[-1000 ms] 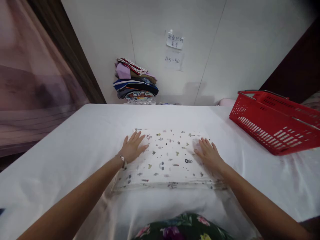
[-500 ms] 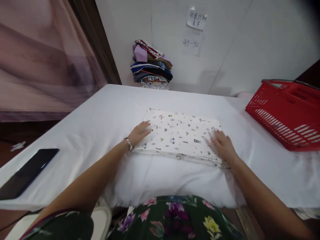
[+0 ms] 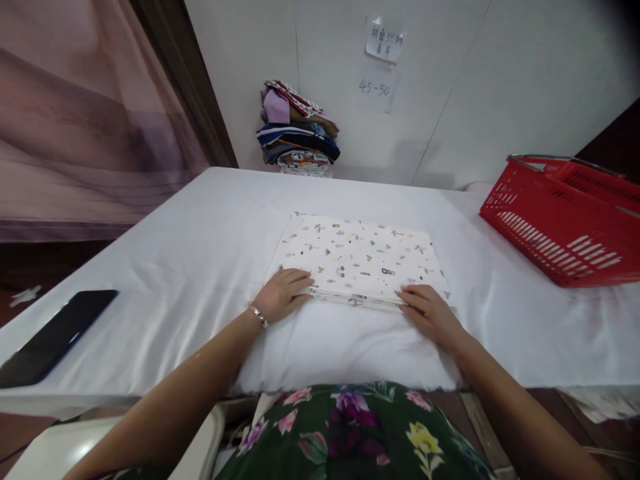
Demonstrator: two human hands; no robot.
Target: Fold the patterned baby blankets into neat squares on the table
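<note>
A folded white cloth (image 3: 357, 257) with small printed plants and rainbows lies flat in front of me, its layered edge facing my body. My left hand (image 3: 284, 293), with a bracelet at the wrist, grips the near left part of that edge, fingers on top and thumb hidden or low. At the near right part, my right hand (image 3: 430, 312) is closed on the same edge in a like manner. The undersides of both grips are hidden by the fabric and fingers.
A white-covered table (image 3: 190, 233) bears the cloth. At its left lies a black phone (image 3: 57, 337); at its right stands a red plastic basket (image 3: 555, 227). Behind the far edge rises a stack of folded fabrics (image 3: 299, 130), with paper signs (image 3: 384, 41) on the wall.
Both hands have slid from the top and sides of the cloth toward its near edge and now hold it there. The right hand has come inward to the left.
</note>
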